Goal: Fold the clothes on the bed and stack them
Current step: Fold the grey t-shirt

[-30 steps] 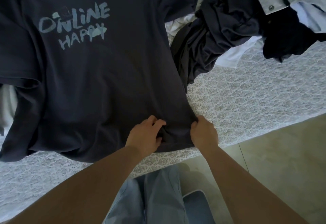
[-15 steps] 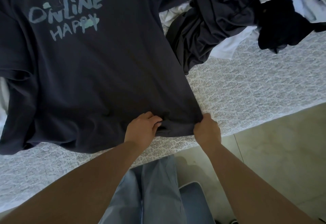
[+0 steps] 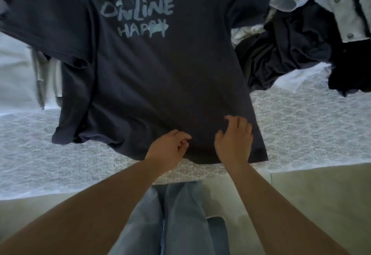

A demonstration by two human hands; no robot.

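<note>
A dark navy T-shirt (image 3: 152,74) printed "ONLINE HAPPY" lies spread face up on the bed (image 3: 301,130), its hem toward me. My left hand (image 3: 167,148) sits at the hem near the middle, fingers curled against the fabric; whether it pinches the cloth I cannot tell. My right hand (image 3: 234,140) lies on top of the shirt near the lower right corner, fingers loosely bent and spread on the fabric. The shirt's left sleeve and side are rumpled.
A heap of unfolded clothes (image 3: 297,50) lies at the upper right: dark garments and a pale buttoned shirt (image 3: 345,8). A light garment (image 3: 46,78) sits at the left under the T-shirt. The bed's edge runs just before my legs; pale floor (image 3: 321,194) lies below.
My right hand let go of the hem's right corner and moved up onto the shirt's surface. The shirt now lies flatter and more central in view; my left hand stayed at the hem.
</note>
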